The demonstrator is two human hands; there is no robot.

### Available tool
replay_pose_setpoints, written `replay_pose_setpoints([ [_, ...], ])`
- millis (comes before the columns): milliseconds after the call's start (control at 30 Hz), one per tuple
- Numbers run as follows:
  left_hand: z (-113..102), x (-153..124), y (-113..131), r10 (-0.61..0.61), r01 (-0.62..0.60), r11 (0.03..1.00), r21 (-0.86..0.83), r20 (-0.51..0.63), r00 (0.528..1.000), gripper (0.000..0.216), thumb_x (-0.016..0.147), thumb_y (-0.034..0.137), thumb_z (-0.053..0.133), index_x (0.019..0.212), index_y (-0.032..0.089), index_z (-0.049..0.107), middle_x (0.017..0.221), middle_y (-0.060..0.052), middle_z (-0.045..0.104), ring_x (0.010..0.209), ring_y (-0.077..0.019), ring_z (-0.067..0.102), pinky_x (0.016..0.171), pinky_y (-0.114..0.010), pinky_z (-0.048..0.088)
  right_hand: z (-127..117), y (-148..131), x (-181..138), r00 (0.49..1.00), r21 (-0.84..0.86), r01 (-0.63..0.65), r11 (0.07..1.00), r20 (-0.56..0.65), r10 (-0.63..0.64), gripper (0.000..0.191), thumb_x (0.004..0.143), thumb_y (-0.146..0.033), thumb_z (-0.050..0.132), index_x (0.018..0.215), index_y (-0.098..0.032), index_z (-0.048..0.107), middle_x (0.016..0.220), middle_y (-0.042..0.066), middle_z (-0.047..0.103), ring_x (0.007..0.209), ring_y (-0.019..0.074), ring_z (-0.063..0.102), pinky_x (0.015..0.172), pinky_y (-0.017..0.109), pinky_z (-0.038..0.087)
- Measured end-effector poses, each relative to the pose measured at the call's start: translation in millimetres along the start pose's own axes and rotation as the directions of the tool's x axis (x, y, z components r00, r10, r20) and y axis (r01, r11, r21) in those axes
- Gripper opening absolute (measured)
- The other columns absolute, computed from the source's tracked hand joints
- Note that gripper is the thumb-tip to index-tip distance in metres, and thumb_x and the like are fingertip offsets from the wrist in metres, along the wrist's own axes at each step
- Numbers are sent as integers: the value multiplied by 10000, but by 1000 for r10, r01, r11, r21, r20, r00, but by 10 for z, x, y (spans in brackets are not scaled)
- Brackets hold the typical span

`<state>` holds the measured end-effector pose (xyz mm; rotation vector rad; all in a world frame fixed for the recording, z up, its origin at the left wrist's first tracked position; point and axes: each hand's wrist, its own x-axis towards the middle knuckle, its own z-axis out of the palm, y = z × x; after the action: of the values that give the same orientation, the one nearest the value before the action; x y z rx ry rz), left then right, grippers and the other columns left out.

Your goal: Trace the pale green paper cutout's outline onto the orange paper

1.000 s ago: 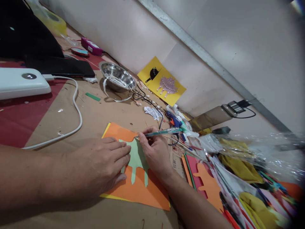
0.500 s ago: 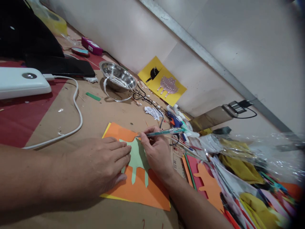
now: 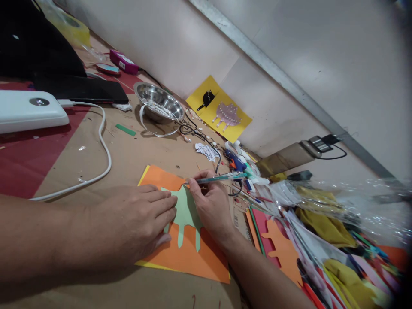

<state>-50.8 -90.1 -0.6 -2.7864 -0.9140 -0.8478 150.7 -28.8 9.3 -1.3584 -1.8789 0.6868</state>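
A light green paper cutout [image 3: 184, 210] with several pointed prongs lies on a sheet of orange paper [image 3: 206, 257]. A yellow sheet [image 3: 154, 267] peeks out beneath the orange one. My left hand [image 3: 138, 219] rests flat across the cutout's left part, fingers stretched out and side by side. Between thumb and fingers my right hand [image 3: 210, 201] grips a clear pen [image 3: 222, 177] with a teal end. The pen's tip is at the upper edge of the green cutout, and the right palm covers the cutout's right side.
Behind the papers stands a metal bowl [image 3: 159, 103]. A yellow card [image 3: 219, 109] with beaded cutouts leans on the wall. On the left are a white power bank [image 3: 32, 111] and its cable. At right lie a blue glue gun [image 3: 236, 161], a bottle [image 3: 286, 159] and coloured scraps.
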Motion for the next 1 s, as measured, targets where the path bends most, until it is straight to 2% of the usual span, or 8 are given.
replay_pose_setpoints([
  [200,7,-4,-5,-11,11,1000,-15,1,1000,176,1030,251,623,1084,191,780,1061,-90,818,1005,-250,765,949,-384,605,12,-10,4,999,-41,3,999,-38,-5,193,885,-391,587,755,-253,553,607,-19,611,556,174,596,562,292,444],
  [1000,1,-3,5,-20,20,1000,0,24,1000,172,1026,239,624,1064,201,788,1035,-86,816,979,-258,762,919,-395,611,-10,-8,12,999,-85,14,996,-51,-18,201,884,-394,585,745,-253,548,576,-17,611,515,159,562,518,273,421],
])
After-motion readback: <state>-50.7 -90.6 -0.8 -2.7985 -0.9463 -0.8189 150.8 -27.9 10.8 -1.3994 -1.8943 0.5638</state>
